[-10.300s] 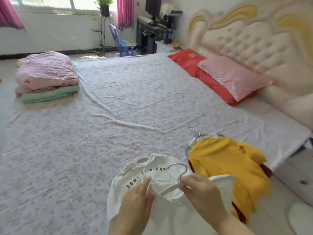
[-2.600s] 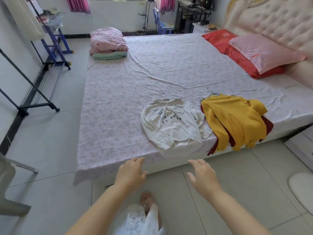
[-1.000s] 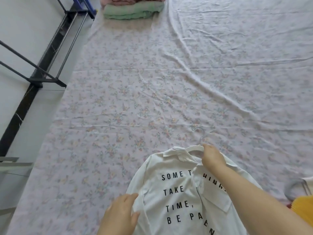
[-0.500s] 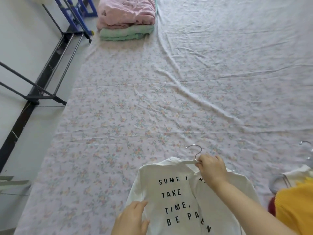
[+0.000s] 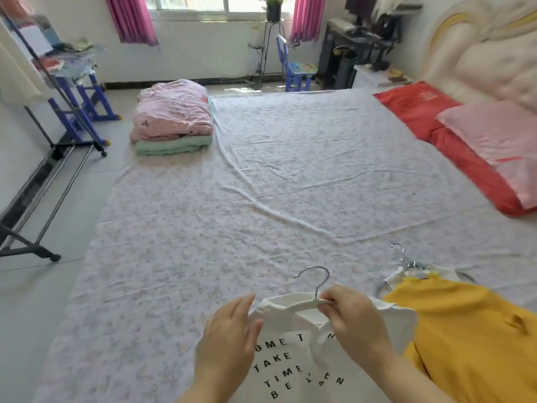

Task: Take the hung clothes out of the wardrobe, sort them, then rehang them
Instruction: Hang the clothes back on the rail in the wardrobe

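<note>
White shirt (image 5: 290,359), one hanger (image 5: 302,304) pinched by right hand (image 5: 354,324), one yellow garment (image 5: 470,338)

Open bedsheet (image 5: 290,181) ahead (yellow garment (image 5: 470,338) rightward)

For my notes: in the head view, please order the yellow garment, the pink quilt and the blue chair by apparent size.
1. yellow garment, nearest the camera, so true size unsure.
2. pink quilt.
3. blue chair.
</note>
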Tool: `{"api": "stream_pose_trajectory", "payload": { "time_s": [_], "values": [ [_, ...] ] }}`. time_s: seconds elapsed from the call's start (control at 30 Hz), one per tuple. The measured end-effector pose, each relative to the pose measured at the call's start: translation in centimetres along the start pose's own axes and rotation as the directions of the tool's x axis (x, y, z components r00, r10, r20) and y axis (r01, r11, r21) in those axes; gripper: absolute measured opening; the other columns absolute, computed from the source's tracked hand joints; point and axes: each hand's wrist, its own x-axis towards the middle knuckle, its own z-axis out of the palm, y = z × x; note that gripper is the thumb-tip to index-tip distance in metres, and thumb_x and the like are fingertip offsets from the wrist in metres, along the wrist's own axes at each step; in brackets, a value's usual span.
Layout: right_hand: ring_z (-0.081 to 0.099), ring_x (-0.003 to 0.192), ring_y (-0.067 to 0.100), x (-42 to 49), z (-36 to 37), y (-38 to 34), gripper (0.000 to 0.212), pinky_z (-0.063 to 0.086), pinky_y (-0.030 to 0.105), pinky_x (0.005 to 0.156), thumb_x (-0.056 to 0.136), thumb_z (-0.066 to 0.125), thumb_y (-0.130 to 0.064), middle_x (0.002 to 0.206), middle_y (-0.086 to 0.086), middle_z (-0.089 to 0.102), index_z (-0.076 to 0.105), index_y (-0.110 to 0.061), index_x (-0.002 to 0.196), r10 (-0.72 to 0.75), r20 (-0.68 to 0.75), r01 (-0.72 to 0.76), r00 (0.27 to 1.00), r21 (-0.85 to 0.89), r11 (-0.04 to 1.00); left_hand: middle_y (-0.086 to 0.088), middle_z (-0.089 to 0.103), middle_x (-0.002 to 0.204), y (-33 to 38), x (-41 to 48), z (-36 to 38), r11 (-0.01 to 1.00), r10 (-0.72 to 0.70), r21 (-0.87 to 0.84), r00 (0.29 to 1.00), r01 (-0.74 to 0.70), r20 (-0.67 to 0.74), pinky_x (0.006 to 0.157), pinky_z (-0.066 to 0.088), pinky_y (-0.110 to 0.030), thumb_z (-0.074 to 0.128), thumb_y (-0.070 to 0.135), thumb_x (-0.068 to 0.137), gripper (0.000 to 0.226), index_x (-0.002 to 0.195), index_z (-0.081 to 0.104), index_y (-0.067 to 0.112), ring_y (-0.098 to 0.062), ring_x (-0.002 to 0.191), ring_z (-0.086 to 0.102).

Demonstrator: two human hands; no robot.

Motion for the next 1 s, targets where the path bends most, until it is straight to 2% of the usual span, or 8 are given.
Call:
{"api": "stream_pose_trajectory", "payload": {
  "time_s": [0.13,0.23,0.37,0.43,0.57,0.73,0.9,1.0],
  "values": [
    [0.051,0.071,0.011,-7.3,-3.2,-4.2,0.011,0.037,0.024,0.064,0.081,0.067,-0.016,0.067,-0.013,0.052,0.060,-0.020,0.075,0.140,-0.181,-0.141,0.973,0.011,0.990,0.027,0.047,0.128,0.5,-4.0,-1.3,0.994,0.111,0.002,0.993,-0.111,0.028,0.088,0.038,-0.023,0.028,0.060,0.090,0.042,0.132,0.026,0.057,-0.004,0.119,0.040],
    [0.052,0.073,0.012,-13.2,-4.8,-7.1,0.008,0.037,0.019,0.065,0.080,0.070,-0.015,0.070,-0.011,0.055,0.062,-0.017,0.078,0.226,-0.313,-0.235,0.923,0.010,0.972,0.023,0.056,0.121,1.8,-6.9,-2.7,0.965,0.253,-0.080,0.966,-0.248,0.050,0.089,0.039,-0.026,0.039,0.052,0.091,0.033,0.124,0.043,0.053,-0.008,0.112,0.049],
    [0.052,0.069,0.008,-21.2,-7.2,-10.1,0.011,0.037,0.012,0.065,0.078,0.071,-0.010,0.068,-0.009,0.058,0.063,-0.017,0.076,0.307,-0.483,-0.329,0.820,0.043,0.944,0.021,0.063,0.111,5.2,-11.1,-5.3,0.907,0.391,-0.184,0.920,-0.379,0.034,0.073,0.020,-0.017,0.052,0.044,0.089,0.025,0.113,0.056,0.050,-0.009,0.102,0.051],
    [0.054,0.072,0.008,-25.5,-8.5,-11.4,0.012,0.040,0.013,0.067,0.077,0.072,-0.010,0.072,-0.010,0.061,0.064,-0.019,0.079,0.333,-0.576,-0.376,0.747,0.047,0.925,0.023,0.063,0.110,7.4,-13.2,-6.1,0.860,0.487,-0.196,0.873,-0.471,0.038,0.070,0.019,-0.016,0.053,0.045,0.087,0.025,0.111,0.056,0.052,-0.008,0.103,0.050],
    [0.060,0.069,0.015,-35.3,-10.9,-13.7,0.027,0.050,0.031,0.062,0.073,0.077,-0.009,0.075,-0.009,0.063,0.068,-0.019,0.096,0.285,-0.716,-0.512,0.637,-0.116,0.851,0.012,0.069,0.099,12.5,-18.2,-6.7,0.702,0.680,-0.350,0.730,-0.620,0.069,0.077,0.031,-0.020,0.062,0.037,0.084,0.023,0.106,0.065,0.042,-0.013,0.098,0.053],
    [0.053,0.056,0.009,-49.3,-12.5,-18.2,0.040,0.043,0.020,0.051,0.071,0.078,-0.020,0.065,-0.009,0.057,0.068,-0.024,0.109,0.275,-0.836,-0.732,0.475,-0.202,0.651,0.006,0.072,0.085,18.0,-28.0,-6.5,0.445,0.876,-0.520,0.476,-0.729,0.082,0.073,0.032,-0.027,0.070,0.024,0.078,0.021,0.098,0.071,0.031,-0.016,0.082,0.056],
    [0.052,0.055,0.006,-63.7,-11.2,-24.9,0.049,0.045,0.021,0.042,0.067,0.081,-0.012,0.066,-0.009,0.056,0.067,-0.025,0.113,0.316,-0.915,-0.872,0.249,-0.070,0.485,0.016,0.064,0.090,19.8,-41.9,-5.3,0.185,0.979,-0.642,0.194,-0.744,0.057,0.079,0.035,-0.026,0.072,0.021,0.078,0.022,0.100,0.070,0.026,-0.008,0.082,0.053],
    [0.049,0.056,0.004,-72.3,-9.5,-30.3,0.049,0.043,0.025,0.040,0.069,0.080,-0.011,0.066,-0.009,0.054,0.067,-0.026,0.114,0.327,-0.941,-0.938,0.090,0.030,0.346,0.013,0.065,0.096,18.6,-51.1,-4.9,0.086,0.996,-0.714,0.056,-0.695,0.066,0.083,0.043,-0.032,0.070,0.018,0.080,0.025,0.104,0.068,0.025,-0.013,0.090,0.058]
  ]
}}
